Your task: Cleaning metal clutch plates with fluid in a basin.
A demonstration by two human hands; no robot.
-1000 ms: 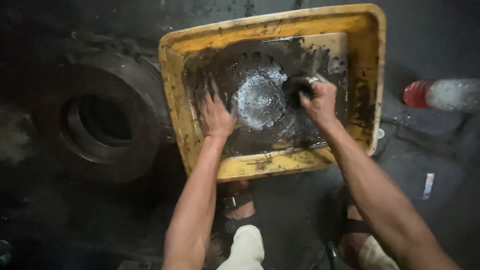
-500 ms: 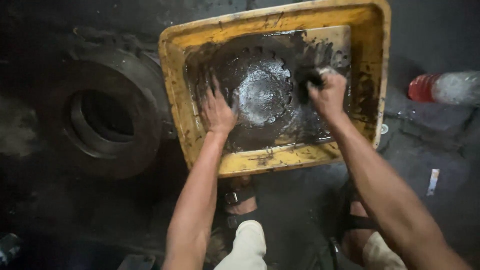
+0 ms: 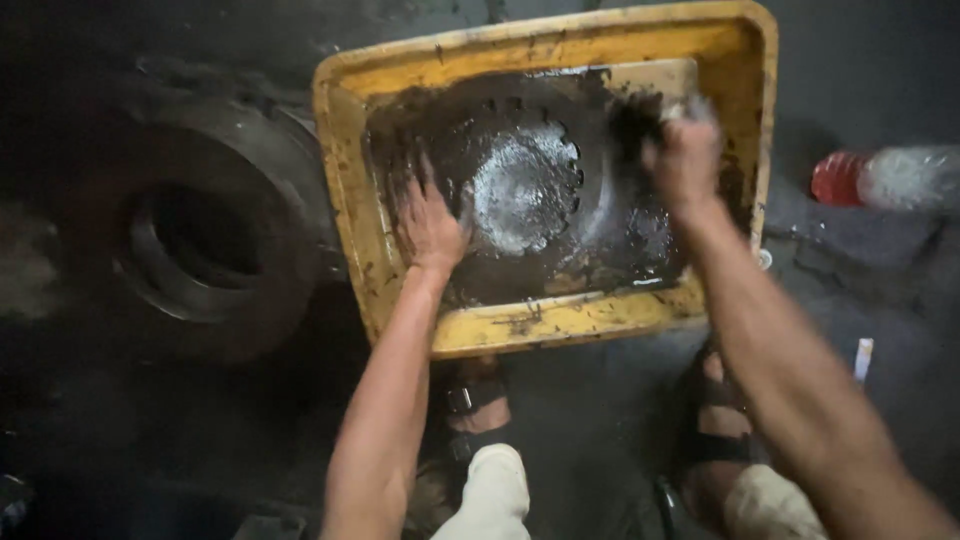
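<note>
The right hand [image 3: 685, 160] has moved from the middle-right of the tub [image 3: 560, 325] up toward its far right corner, and it stays closed around a dark, greasy wad, maybe a rag or brush [image 3: 635, 120]; motion blur and grime keep me from telling which. The left hand [image 3: 430, 222] has hardly shifted: it lies flat, fingers spread, pressing on the left edge of the gear [image 3: 525, 185]. Judging from that, the scrubbing has passed from the gear's face to the rim and the sludge beside it, with the left hand steadying the piece.

The gear lies flat in the middle of the yellow tub, its toothed central disc shining wet; its outer part is so coated in black sludge that the edge is hard to trace. The tub sits on the dark floor just ahead of the person's sandalled feet [image 3: 470, 410].

To the left, touching or nearly touching the tub, lies a big dark ring [image 3: 215, 245], half lost in shadow. At the right edge a clear bottle [image 3: 900, 178] with a red end is cut off by the frame. A small pale strip [image 3: 863, 358] on the floor cannot be identified.
</note>
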